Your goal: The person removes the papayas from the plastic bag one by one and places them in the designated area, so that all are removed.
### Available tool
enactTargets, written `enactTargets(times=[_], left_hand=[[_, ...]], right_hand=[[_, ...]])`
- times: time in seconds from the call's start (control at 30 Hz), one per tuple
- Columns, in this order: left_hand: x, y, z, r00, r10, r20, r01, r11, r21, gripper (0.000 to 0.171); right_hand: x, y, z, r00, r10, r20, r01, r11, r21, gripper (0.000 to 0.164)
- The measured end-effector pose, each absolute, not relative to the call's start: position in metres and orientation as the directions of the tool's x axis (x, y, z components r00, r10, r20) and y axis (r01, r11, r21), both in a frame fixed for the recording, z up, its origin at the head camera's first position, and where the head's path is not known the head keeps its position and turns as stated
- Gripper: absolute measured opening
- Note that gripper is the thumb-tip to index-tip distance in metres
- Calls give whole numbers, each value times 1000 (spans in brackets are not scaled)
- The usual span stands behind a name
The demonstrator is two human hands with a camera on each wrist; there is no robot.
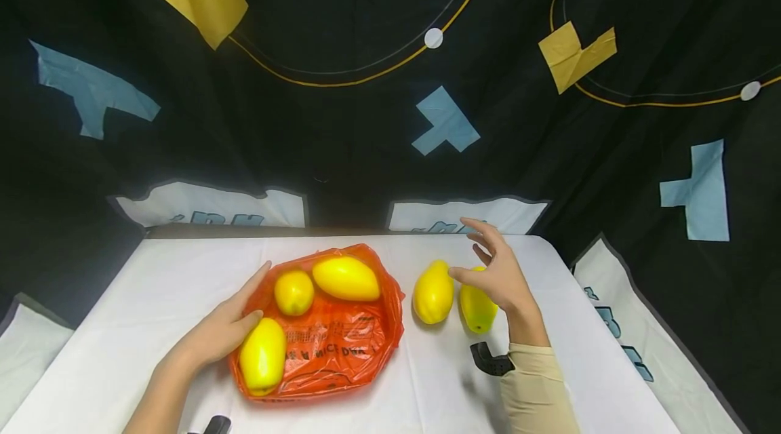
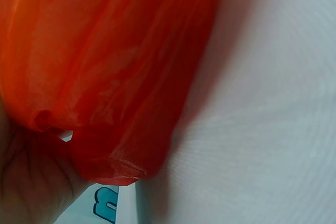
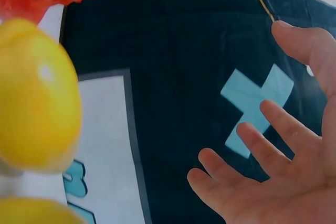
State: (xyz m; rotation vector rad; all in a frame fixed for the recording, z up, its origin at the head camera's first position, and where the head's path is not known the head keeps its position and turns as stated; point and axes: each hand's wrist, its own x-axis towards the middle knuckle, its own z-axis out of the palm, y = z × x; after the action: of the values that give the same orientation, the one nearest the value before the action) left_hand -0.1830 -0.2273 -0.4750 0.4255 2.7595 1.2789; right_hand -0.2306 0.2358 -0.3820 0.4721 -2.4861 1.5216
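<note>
An orange-red plastic bag (image 1: 329,359) lies open-mouthed on a white-covered table (image 1: 152,278), with dark lettering on its lower inside. It contains 3 glossy yellow fruits: a rounder fruit (image 1: 293,292) near the upper left, a mango-shaped fruit (image 1: 346,278) beside it along the far rim, and an upright oval fruit (image 1: 262,356) against the near-left side.

The left hand (image 1: 222,329) rests along the bag's left edge, its index finger reaching forward and its thumb tip right by the oval fruit; whether thumb and fruit touch, I cannot tell. The left wrist view shows part of the palm beside the red folds, but the bag hides most of the fingers, so I cannot tell if they grip it.

The right hand (image 1: 500,274) is free of any object, fingers spread and gently bent, above the table's right part. Near it, to the right of the bag, are 2 more fruits side by side: a pear-shaped fruit (image 1: 434,293) and a greenish-tipped fruit (image 1: 478,312), partly hidden by the hand. A beige sleeve (image 1: 537,386) covers the right forearm.

Behind hangs black cloth (image 1: 354,149) with 3 blue tape pieces (image 1: 447,121).
</note>
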Motion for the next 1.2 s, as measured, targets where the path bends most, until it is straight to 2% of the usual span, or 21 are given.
enactTargets(times=[0.83,1.2], left_hand=[[-182,-229,-473,-964,265,23,190,628,755,78],[-181,-226,-473,-963,266,33,198,623,757,77]], right_hand=[[-234,156,-378,-859,-341,382,-496,369,-786,82],[-232,129,-379,-834,-412,367,-514,340,-787,80]])
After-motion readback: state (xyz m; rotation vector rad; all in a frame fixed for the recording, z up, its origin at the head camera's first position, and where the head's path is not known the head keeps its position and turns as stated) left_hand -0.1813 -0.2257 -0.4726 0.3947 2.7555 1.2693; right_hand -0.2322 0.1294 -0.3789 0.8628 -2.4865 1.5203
